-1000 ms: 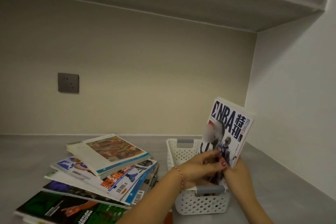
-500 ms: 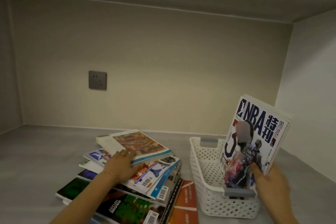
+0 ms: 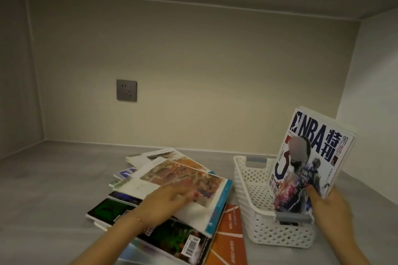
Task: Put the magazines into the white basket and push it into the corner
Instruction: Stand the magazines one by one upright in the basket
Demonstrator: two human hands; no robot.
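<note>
A white perforated basket (image 3: 249,187) with grey handles stands on the grey shelf surface at the right. An NBA magazine (image 3: 310,157) stands upright inside it, tilted right, and my right hand (image 3: 329,206) grips its lower right edge. To the left lies a loose pile of magazines (image 3: 172,236). My left hand (image 3: 165,202) holds the top magazine (image 3: 183,176), the one with a blue spine and a reddish picture, raised off the pile and slid toward the basket.
The beige back wall carries a grey socket (image 3: 126,90). A white side wall (image 3: 374,92) meets it at the right, forming the corner behind the basket. An orange magazine (image 3: 230,239) lies between pile and basket. A shelf runs overhead.
My left hand left the NBA magazine, went to the pile and has drawn the top magazine up and rightward. My right hand keeps the NBA magazine upright in the basket.
</note>
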